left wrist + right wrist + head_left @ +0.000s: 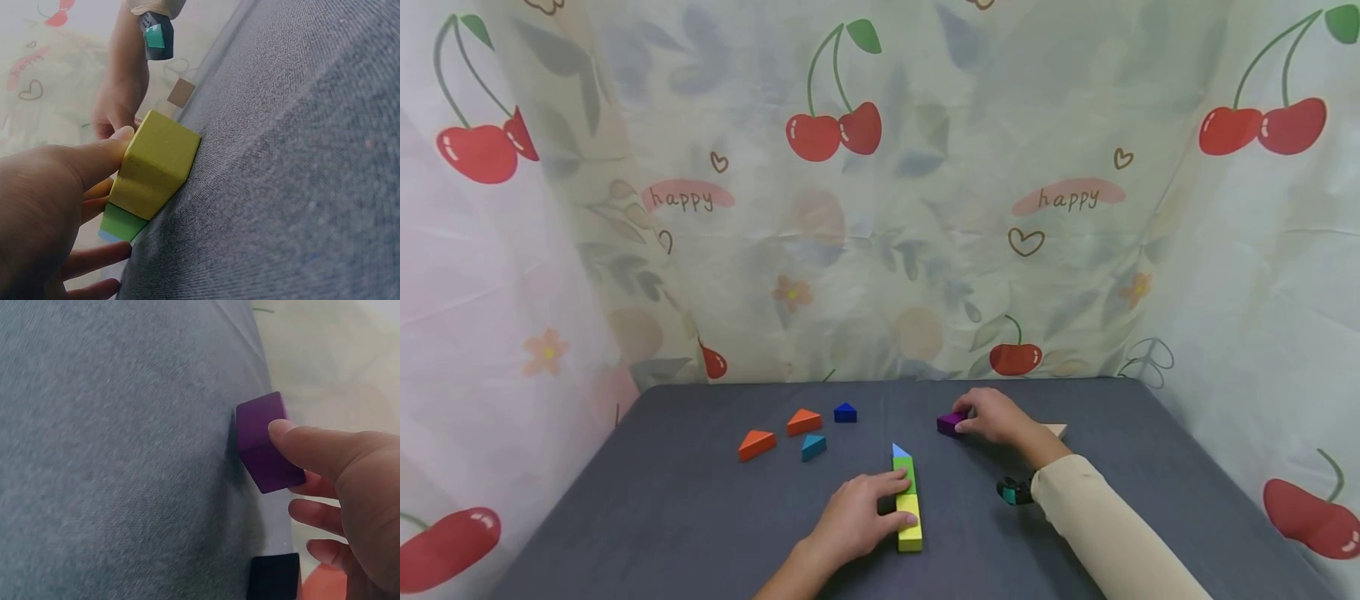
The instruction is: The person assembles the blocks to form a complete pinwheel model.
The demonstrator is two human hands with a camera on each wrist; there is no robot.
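Observation:
A yellow block (909,533), a green block (905,463) and a light blue triangular piece (900,451) lie end to end in a row on the table. My left hand (853,512) holds this row from the left, its thumb on the yellow block and its forefinger across the green one. In the left wrist view the yellow block (159,150) is largest, with the thumb along its upper edge. Farther back on the right, my right hand (996,417) pinches a purple block (265,440) between thumb and fingers. Part of that block is covered by the fingers.
Two orange triangular blocks (757,444), a teal one (813,447) and a dark blue one (846,413) lie on the left rear of the grey table (662,500). A pale wooden piece (1057,430) shows behind the right wrist. Printed curtains (925,250) surround the table.

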